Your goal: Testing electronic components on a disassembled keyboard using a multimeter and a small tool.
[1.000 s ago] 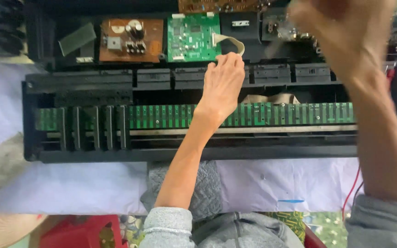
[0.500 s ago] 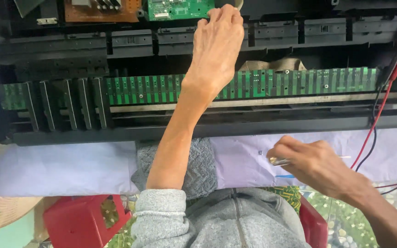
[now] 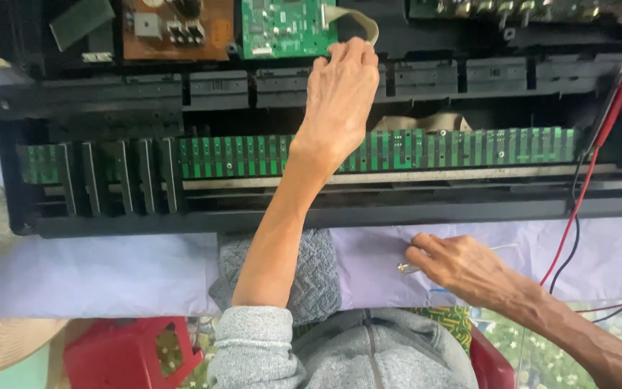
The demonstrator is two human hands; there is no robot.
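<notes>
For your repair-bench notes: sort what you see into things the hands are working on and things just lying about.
In hand:
left hand on ribbon cable
green circuit board
right hand on small metal tool

Lying about:
red stool
red and black leads

Matt black plastic casing (image 3: 109, 225), glossy green circuit strip (image 3: 433, 148), smooth cloth (image 3: 95, 274).

Off to the side: brown circuit board (image 3: 174, 29) top left, red and black probe leads (image 3: 577, 209) trailing down the right, grey knitted cloth (image 3: 311, 274) on the pale sheet (image 3: 95, 274), red plastic stool (image 3: 134, 356) and straw hat (image 3: 1, 346) bottom left.
</notes>
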